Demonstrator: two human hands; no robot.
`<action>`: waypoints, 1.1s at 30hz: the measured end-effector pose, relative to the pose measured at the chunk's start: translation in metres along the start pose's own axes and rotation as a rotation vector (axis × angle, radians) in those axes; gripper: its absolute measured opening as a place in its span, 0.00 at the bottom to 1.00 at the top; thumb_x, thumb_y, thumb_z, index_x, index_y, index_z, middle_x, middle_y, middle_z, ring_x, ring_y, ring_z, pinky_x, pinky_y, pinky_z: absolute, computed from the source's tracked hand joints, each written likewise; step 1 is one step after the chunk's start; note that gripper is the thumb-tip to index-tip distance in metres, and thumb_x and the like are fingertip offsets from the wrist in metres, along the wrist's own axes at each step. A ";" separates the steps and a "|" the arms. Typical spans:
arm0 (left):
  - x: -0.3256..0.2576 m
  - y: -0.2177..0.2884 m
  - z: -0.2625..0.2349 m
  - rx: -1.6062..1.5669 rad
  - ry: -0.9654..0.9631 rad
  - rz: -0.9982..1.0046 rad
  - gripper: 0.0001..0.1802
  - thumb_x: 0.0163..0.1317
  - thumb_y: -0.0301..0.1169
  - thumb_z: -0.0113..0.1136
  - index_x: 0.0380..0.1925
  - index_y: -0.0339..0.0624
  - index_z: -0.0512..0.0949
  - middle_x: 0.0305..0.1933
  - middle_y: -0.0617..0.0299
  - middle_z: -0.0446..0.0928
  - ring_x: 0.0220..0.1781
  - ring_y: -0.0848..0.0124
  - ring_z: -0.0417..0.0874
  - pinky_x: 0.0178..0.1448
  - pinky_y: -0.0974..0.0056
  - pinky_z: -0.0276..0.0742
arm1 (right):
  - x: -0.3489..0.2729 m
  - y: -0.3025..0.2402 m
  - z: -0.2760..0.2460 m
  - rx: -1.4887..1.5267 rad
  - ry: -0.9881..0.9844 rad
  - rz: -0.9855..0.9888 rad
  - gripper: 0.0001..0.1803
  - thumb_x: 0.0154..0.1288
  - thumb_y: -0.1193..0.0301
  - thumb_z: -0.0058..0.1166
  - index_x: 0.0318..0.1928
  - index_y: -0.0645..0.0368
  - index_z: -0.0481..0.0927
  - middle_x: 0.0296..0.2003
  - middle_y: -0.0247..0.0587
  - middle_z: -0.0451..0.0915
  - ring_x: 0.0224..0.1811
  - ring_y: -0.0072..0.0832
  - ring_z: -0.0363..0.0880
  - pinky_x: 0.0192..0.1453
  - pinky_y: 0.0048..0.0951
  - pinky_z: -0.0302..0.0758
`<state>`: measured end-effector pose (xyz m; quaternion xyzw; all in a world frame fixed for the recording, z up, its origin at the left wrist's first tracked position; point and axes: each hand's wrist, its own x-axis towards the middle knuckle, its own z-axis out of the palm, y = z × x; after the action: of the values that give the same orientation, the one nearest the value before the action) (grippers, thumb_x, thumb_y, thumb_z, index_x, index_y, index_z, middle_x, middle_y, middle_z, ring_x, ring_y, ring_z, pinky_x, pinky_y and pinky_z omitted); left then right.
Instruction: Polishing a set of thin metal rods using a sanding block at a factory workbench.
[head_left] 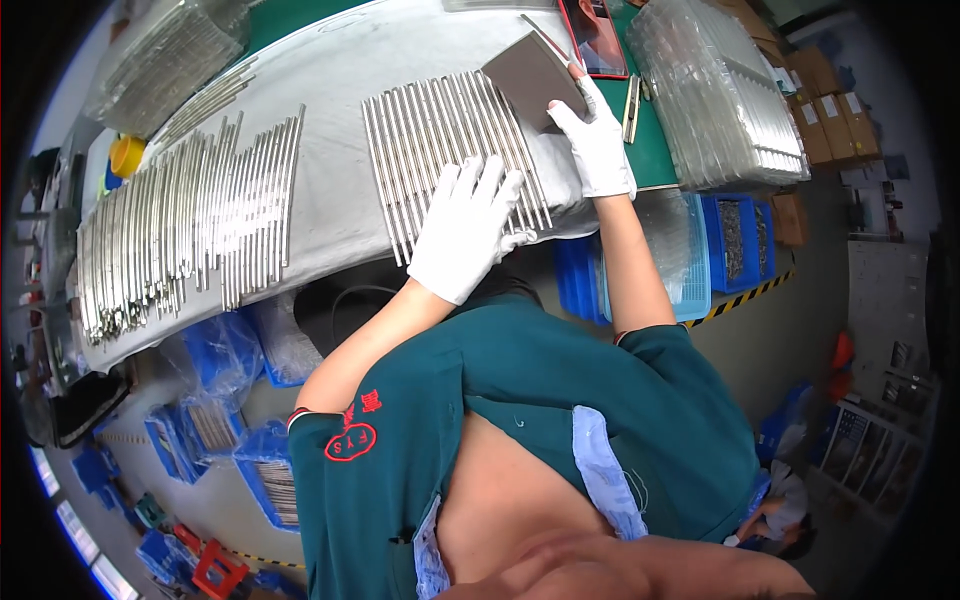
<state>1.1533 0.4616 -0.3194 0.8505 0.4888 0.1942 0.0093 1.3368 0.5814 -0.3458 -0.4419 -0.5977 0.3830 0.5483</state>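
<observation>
1. Head view: the step in hand looks like tending the middle row of metal rods [430, 130] with a flat grey-brown plate [535, 80]. Rods lie side by side on the white table cover [330, 140], in front of the person.
2. Plate sits over the far right end of that row, tilted relative to the rods. Whether it presses on them or just hovers, can't tell.
3. To do it well, I'd bring the plate's edge square to the rods and move it gently — a skewed push could fan them out or make them roll.
4. Light, even pressure from the free hand should steady the row; watch the near ends, they don't line up perfectly.
5. Left hand [462, 228], gloved: palm down at the near edge, fingers extended and slightly apart over the rods, gripping none that I can see. Forearm angles in from lower left.
6. Right hand [600, 150], gloved: clamped on the plate's right side — thumb on its face, forefinger along the edge. Forearm reaches nearly straight forward.
</observation>
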 end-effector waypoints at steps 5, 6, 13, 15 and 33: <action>0.000 -0.003 -0.005 -0.078 0.031 0.061 0.37 0.53 0.49 0.64 0.58 0.36 0.70 0.57 0.47 0.71 0.61 0.51 0.69 0.65 0.52 0.64 | 0.001 0.004 -0.002 0.049 -0.015 0.031 0.32 0.62 0.71 0.62 0.66 0.62 0.68 0.63 0.44 0.72 0.59 0.27 0.74 0.61 0.26 0.72; -0.001 -0.005 -0.011 -0.152 -0.010 0.062 0.37 0.54 0.50 0.64 0.57 0.36 0.71 0.57 0.46 0.71 0.60 0.51 0.70 0.64 0.52 0.65 | 0.000 0.005 -0.002 0.032 -0.014 0.021 0.32 0.62 0.71 0.62 0.66 0.62 0.68 0.63 0.45 0.71 0.60 0.28 0.73 0.61 0.26 0.72; -0.045 -0.060 -0.057 0.174 0.251 -0.191 0.23 0.64 0.42 0.57 0.50 0.35 0.76 0.55 0.45 0.74 0.58 0.48 0.72 0.62 0.51 0.67 | -0.004 -0.014 -0.002 0.073 -0.007 0.072 0.34 0.63 0.75 0.59 0.69 0.63 0.63 0.63 0.45 0.71 0.60 0.27 0.72 0.63 0.26 0.70; -0.063 -0.082 -0.052 0.280 0.159 -0.280 0.21 0.65 0.40 0.54 0.51 0.37 0.76 0.57 0.45 0.73 0.61 0.47 0.71 0.64 0.51 0.65 | -0.003 -0.015 -0.001 0.034 0.059 0.026 0.36 0.64 0.75 0.59 0.71 0.62 0.60 0.62 0.44 0.71 0.59 0.27 0.73 0.63 0.25 0.70; -0.046 -0.161 -0.035 0.528 0.018 -0.356 0.20 0.71 0.44 0.44 0.57 0.51 0.74 0.59 0.64 0.74 0.61 0.60 0.71 0.65 0.51 0.61 | -0.009 -0.024 -0.002 0.034 0.125 0.100 0.28 0.64 0.69 0.63 0.61 0.65 0.70 0.52 0.41 0.78 0.53 0.26 0.76 0.59 0.26 0.71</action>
<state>0.9874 0.5011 -0.3346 0.7227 0.6636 0.0637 -0.1821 1.3362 0.5650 -0.3255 -0.4849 -0.5327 0.3918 0.5724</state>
